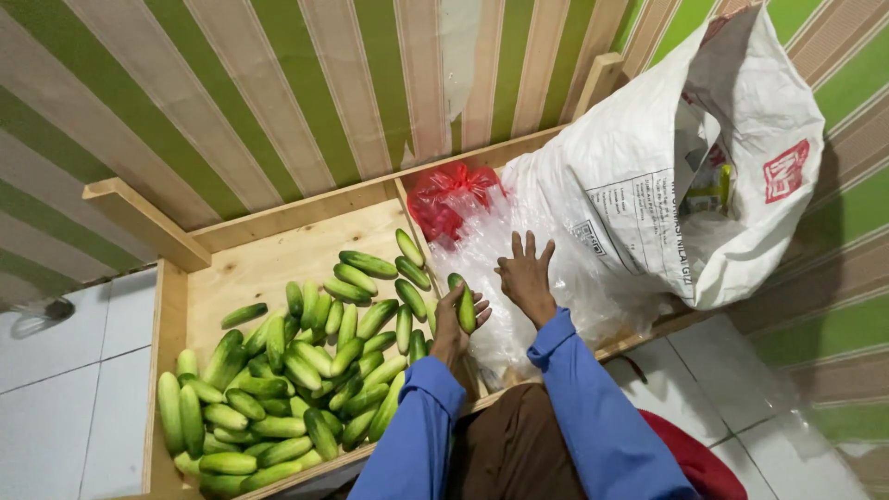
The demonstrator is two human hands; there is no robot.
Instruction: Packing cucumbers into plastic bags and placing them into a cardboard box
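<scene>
Partly hidden — cucumber (466, 305) behind left hand (454, 329)

- Wooden bin (269, 255): near edge and near-left corner cut off by the bottom of the frame.
- Cucumber pile (287, 389): lower layers hidden under the top ones.
- Clear plastic bag (482, 250): contents not discernible, partly behind right hand (526, 278).
- White sack (648, 185): inside shadowed, yellow-green item there too unclear to identify.
- Red plastic bag (449, 199): contents hidden.
- Left hand (454, 329): palm side hidden behind cucumber (465, 304).
</scene>
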